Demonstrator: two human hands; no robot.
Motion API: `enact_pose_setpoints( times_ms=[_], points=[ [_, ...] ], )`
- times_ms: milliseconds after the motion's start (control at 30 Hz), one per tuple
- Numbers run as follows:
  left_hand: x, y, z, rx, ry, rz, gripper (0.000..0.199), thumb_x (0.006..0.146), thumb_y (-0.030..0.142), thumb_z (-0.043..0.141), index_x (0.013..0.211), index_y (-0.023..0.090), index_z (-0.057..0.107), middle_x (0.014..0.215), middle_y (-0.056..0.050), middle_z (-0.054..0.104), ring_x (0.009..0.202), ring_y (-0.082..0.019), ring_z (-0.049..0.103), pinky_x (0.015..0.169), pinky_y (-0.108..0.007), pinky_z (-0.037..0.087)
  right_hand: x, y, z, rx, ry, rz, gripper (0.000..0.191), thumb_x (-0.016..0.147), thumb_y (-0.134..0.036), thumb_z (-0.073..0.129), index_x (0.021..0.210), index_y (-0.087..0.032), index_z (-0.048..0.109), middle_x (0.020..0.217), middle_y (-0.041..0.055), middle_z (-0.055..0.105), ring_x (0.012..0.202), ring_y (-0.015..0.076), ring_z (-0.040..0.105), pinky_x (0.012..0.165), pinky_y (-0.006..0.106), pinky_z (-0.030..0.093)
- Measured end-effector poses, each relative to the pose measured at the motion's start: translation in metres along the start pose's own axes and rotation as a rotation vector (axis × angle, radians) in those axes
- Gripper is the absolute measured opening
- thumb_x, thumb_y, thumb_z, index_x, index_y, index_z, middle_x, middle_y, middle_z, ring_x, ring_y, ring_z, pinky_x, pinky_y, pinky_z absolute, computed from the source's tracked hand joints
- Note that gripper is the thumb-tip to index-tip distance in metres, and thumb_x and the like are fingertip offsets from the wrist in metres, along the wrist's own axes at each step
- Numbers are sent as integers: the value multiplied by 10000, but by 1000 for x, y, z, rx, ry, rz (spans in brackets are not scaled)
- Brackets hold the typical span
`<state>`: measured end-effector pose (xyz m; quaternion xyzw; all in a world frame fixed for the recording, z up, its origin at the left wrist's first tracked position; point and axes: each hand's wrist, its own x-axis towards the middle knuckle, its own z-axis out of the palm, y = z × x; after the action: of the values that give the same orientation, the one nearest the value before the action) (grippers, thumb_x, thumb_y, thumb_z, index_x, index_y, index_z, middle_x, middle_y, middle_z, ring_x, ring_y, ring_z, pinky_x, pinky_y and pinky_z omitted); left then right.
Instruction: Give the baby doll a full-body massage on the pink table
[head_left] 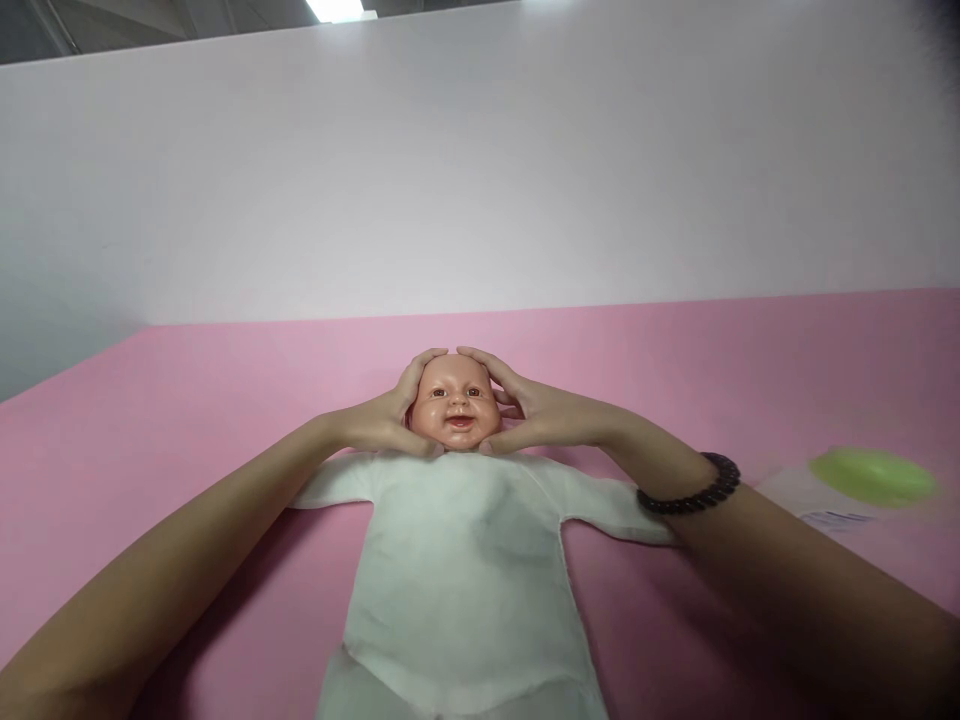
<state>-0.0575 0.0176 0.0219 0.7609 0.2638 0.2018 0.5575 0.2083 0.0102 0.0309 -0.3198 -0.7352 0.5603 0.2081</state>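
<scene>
On the pink surface (225,380) the doll (465,560) is lying face-up; I'm watching left hand (391,415) and right hand (536,408) holding its head (455,395) between them, fingers half-curled. I'm judging uneven pressure could twist its neck.

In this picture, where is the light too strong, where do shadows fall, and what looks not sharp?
Head view: the lamp at the top is blown out to white; head view: shadows darken the pink surface near the left forearm and right forearm; head view: the green oval at right looks smeared, while the doll's head is fairly sharp.
</scene>
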Motion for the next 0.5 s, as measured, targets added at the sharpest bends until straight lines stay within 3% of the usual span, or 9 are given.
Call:
enact_pose_setpoints(
  times_ms=[200,500],
  points=[
    [2,1,8,-32,94,-36,1262,766,297,914,1626,360,-9,1703,-234,240,1506,-404,448,1169,-551,484,1,-2,8,-13,55,-15,1249,738,-368,951,1651,-369,98,1616,133,388,1409,294,563,1160,467,532],
    [0,-6,0,-13,25,1,1225,819,271,851,1638,398,-51,1696,-208,252,1498,-389,463,1130,-543,516,-1,-1,2,-3,6,25,1197,805,-304,884,1665,-432,62,1662,109,331,1441,306,531,1150,487,532]
  ],
)
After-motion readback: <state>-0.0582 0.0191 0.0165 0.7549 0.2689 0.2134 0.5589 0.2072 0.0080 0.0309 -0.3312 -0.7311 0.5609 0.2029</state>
